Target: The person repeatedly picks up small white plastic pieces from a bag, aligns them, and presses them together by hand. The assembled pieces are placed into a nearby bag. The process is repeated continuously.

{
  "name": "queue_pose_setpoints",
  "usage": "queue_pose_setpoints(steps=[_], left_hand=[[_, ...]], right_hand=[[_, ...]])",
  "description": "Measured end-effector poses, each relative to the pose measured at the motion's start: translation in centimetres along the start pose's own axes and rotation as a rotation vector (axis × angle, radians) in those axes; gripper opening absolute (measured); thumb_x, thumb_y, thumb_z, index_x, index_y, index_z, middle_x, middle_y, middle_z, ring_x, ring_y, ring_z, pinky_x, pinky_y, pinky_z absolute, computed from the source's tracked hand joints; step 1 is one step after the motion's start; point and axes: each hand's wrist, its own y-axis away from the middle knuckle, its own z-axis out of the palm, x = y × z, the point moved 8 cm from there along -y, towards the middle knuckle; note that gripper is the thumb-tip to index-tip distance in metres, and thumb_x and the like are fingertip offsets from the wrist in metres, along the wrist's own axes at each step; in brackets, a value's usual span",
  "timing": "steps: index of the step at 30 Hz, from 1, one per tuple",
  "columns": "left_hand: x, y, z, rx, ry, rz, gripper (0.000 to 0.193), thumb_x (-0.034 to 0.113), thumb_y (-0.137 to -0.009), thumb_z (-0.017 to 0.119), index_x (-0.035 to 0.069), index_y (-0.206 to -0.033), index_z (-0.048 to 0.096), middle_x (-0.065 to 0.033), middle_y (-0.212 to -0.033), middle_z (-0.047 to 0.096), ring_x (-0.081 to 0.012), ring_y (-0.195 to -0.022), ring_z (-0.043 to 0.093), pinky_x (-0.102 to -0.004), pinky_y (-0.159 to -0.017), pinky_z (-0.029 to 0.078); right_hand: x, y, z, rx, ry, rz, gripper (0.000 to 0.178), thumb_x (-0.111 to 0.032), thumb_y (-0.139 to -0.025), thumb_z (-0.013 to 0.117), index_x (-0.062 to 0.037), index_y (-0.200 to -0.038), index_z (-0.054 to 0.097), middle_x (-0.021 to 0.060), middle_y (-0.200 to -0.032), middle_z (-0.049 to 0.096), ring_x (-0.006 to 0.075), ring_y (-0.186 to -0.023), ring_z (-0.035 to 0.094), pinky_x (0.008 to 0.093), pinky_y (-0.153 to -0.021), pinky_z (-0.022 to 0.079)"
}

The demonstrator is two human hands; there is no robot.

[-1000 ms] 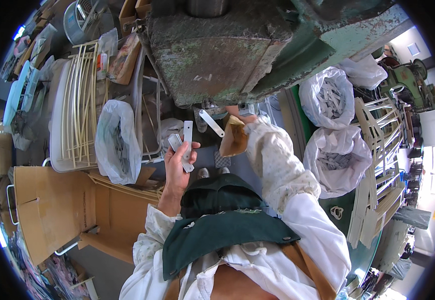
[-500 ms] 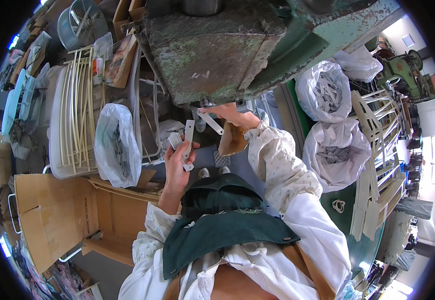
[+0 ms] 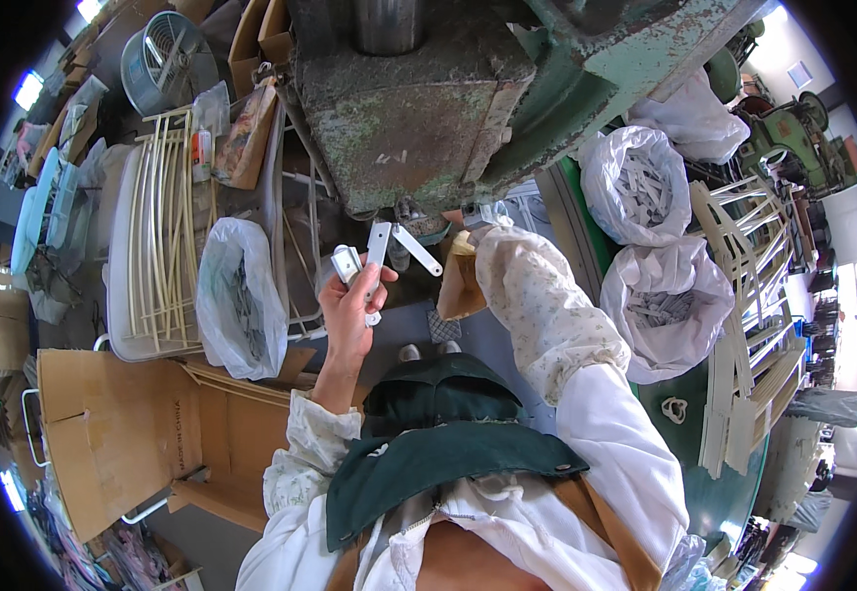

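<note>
Several flat white metal strips (image 3: 379, 246) with small holes are in my left hand (image 3: 349, 313), its fingers closed around them. The top strip reaches up toward the underside of a worn green machine (image 3: 399, 138). Close beside it, another white strip (image 3: 416, 250) slants out from under the machine. My right hand is hidden beyond the cuff of a flowered sleeve (image 3: 546, 300), at the machine's lower right; its fingers do not show. Below that cuff hangs a brown cardboard piece (image 3: 461, 286).
On the left stand a white bag of metal pieces (image 3: 241, 300), a tub of long cream rods (image 3: 158, 236) and an open cardboard box (image 3: 113, 424). To the right, white bags (image 3: 665, 295) of strips sit on a green table (image 3: 684, 424) beside stacked pale strips (image 3: 733, 394).
My left hand has risen slightly toward the machine with its strips. My right hand has drawn right, away from the slanting strip, and is now hidden by its sleeve.
</note>
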Motion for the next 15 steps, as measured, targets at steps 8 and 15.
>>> queue_pose_setpoints(steps=[8, 15], left_hand=[[-1.9, -2.4, -0.3, -0.018, -0.116, -0.111, 0.017, 0.013, -0.088, 0.062, -0.002, -0.095, 0.061, -0.0119, -0.074, 0.065, -0.0071, -0.048, 0.047, -0.0187, -0.042, 0.031], [-2.0, -2.0, -1.6, 0.018, -0.247, -0.188, 0.019, 0.019, -0.086, 0.066, 0.001, -0.080, 0.061, -0.0072, -0.063, 0.061, -0.0069, -0.042, 0.046, -0.0200, -0.038, 0.029]], right_hand=[[-12.7, 5.9, 4.6, -0.232, 0.034, 0.673, 0.022, -0.022, -0.086, 0.067, -0.0020, -0.077, 0.068, -0.0012, -0.065, 0.064, 0.0040, -0.054, 0.048, 0.0217, -0.047, 0.034], [-13.2, 7.7, 5.7, -0.244, -0.034, 0.643, 0.022, -0.020, -0.089, 0.063, -0.0006, -0.079, 0.065, 0.0011, -0.062, 0.062, 0.0038, -0.052, 0.048, 0.0210, -0.047, 0.034]])
